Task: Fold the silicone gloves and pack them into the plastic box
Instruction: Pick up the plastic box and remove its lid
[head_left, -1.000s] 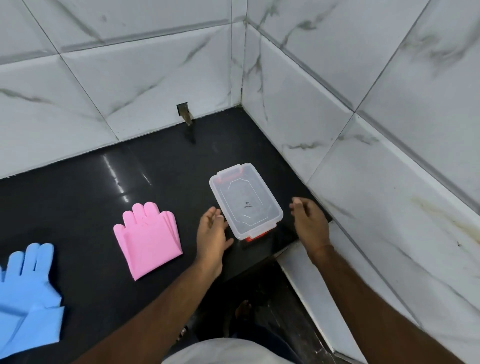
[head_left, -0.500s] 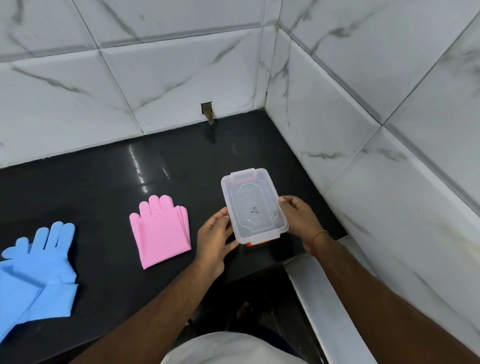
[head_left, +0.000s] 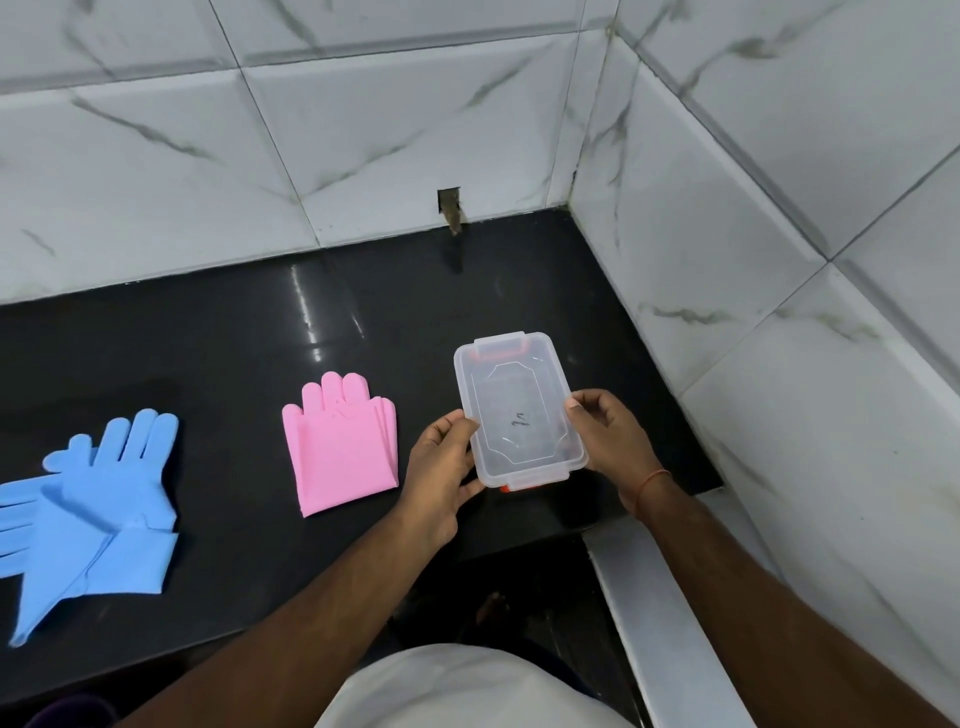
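Head view: you are now gripping the plastic box (head_left: 519, 410) with left hand (head_left: 441, 475) and right hand (head_left: 608, 434), fingers closing on its sides since a second ago; pink gloves (head_left: 340, 441) are lying folded on the bench (head_left: 234, 332), unpacked.

Bright, even light from above you; white glare streaks on the black counter (head_left: 322, 322), tile lines bow at the edges, everything sharp.
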